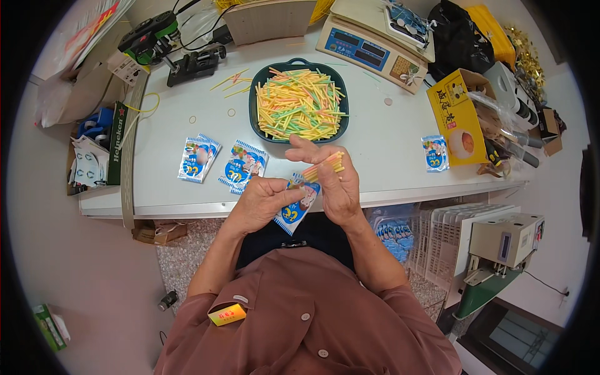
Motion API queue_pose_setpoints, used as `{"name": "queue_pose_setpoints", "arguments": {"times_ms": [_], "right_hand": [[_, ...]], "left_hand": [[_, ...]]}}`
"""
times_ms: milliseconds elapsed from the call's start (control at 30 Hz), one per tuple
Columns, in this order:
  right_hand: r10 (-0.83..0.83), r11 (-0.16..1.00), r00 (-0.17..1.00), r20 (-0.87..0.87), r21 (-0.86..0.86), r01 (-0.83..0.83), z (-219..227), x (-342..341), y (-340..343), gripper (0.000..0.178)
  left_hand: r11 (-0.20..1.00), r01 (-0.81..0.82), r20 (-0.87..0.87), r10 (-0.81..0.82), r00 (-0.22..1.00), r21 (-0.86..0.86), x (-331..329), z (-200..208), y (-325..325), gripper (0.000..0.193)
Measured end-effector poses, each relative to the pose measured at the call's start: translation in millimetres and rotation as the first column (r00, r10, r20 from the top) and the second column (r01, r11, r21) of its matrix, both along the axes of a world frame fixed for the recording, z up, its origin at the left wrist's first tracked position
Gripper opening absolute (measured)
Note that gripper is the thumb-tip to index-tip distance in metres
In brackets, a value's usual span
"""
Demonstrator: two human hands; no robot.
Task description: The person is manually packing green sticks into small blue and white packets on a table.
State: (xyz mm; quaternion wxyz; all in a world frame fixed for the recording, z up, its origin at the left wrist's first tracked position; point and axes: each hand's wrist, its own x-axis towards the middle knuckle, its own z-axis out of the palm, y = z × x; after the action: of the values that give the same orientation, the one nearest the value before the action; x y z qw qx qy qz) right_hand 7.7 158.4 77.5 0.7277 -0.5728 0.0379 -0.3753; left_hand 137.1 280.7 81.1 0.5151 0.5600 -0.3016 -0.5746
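Blue and white, a packet [291, 216] is pinched in the left hand [261, 203]. The right hand [339, 192] holds pastel sticks [337, 164] at its upper end.

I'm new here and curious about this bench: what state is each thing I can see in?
Left hand: grip closed on the held packet
Held packet: tilted; opening hidden
Right hand: grip closed on the held sticks
Held sticks: bundled together
Tub: heaped with loose sticks
Left-side packets: lying flat, overlapping
Lone packet: lying flat
Yellow box: open
Scale: loaded; on or off unclear
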Motion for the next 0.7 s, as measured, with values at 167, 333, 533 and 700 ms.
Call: {"name": "queue_pose_setpoints", "arguments": {"times_ms": [167, 333, 533, 700], "right_hand": [[0.036, 0.988, 0.991, -0.127, 0.157, -0.016, -6.4, -4.2, -1.9, 0.022], [0.092, 0.907, 0.992, -0.091, 0.418, -0.046, -12.6, 1.7, -5.9, 0.025], [0.141, 0.886, 0.986, -0.087, 0.455, -0.087, -12.6, 4.6, -11.5, 0.026], [0.167, 0.933, 0.971, -0.173, 0.345, -0.100, -16.4, 2.9, -11.4, 0.029]], "left_hand": [[0.999, -0.035, 0.094, 0.037, 0.995, -0.019, 0.0, 3.2, -0.6, 0.019], [0.996, -0.089, 0.120, 0.092, 0.989, -0.028, -3.0, 0.7, -2.0, 0.020], [0.998, -0.058, 0.060, 0.058, 0.996, -0.013, 1.2, -2.1, -2.4, 0.020], [0.996, -0.085, 0.059, 0.084, 0.995, 0.011, 1.9, -2.3, -1.4, 0.020]]}}
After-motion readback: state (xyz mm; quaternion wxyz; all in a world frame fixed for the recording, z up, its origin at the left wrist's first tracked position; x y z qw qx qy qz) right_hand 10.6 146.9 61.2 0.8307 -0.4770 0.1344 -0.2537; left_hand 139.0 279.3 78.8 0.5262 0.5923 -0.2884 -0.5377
